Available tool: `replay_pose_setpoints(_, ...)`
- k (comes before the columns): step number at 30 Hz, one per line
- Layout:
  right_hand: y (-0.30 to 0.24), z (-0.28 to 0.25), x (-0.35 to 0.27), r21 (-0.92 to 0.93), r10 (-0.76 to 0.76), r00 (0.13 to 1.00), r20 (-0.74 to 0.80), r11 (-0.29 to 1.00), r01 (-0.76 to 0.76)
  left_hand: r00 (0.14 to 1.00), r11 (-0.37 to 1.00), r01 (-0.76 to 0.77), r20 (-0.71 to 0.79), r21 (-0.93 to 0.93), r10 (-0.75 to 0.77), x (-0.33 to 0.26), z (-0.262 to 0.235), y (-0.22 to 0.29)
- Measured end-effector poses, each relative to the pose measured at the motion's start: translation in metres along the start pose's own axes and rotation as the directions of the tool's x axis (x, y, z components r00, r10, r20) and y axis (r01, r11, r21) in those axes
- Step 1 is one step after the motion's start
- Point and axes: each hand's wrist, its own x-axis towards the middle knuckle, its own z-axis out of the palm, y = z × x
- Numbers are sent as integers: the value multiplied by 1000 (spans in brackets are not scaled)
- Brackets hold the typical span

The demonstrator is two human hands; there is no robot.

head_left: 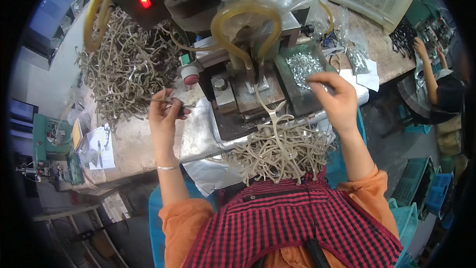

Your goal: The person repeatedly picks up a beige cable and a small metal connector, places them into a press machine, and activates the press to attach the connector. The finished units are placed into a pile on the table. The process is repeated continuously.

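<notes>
My left hand [167, 111] is closed round a thin beige-grey forked piece [189, 105], beside a big heap of similar pieces [126, 64] on the bench. My right hand [338, 100] hovers at a dark tray [299, 100] holding small shiny metal bits [303, 68]. Its thumb and forefinger are pinched together; whatever is between them is too small to make out. Between my hands stands a bench press [258, 94]. One forked piece [272, 113] reaches out from the press's working spot, its prongs toward me. Below it, a second heap of forked pieces [292, 151] lies near my lap.
Yellow tubes [248, 9] loop down in front of the press. A red push button [190, 76] sits at its left side, a lit red switch [143, 0] above. Papers [100, 146] lie at left. Another person's arm [427, 72] works at far right, with crates [415, 181] below.
</notes>
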Motion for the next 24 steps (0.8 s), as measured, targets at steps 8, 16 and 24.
replay_pose_setpoints(8, -33, 77, 32, 313, 24, 989, 144, 947, -68, 974, 930, 122, -137, -347, -179, -15, 35, -36)
replay_pose_setpoints(16, -59, 76, 28, 512, 97, 969, 229, 834, -205, 542, 543, -840, -36, 18, 840, -22, 82, 128)
replay_pose_setpoints(24, -29, 48, 24, 95, -158, 980, 122, 985, 147, 764, 788, 185, 590, -587, 260, -76, 81, 129)
